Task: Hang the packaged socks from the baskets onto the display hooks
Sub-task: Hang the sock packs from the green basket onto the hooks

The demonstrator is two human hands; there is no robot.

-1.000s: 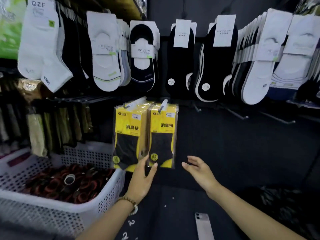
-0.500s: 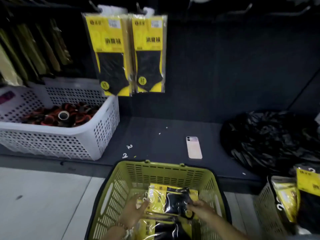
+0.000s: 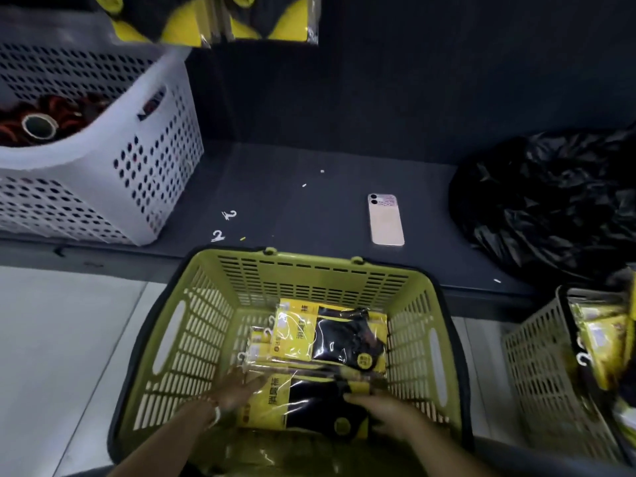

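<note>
I see a slatted lime-green plastic basket holding flat, glossy cellophane packs with yellow cards. The nearest sock pack lies between the two hands. The left hand rests straight fingers across its yellow-card end, clasping nothing. The right hand curls its fingers over the black sock end. A second pack lies just behind.

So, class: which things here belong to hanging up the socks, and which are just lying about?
Job: green basket, nearest sock pack, touched by the left hand, gripped by the right hand, hung packs above, grey basket of packs.
Lying about: phone, white basket, black bag, two loose hooks.
</note>
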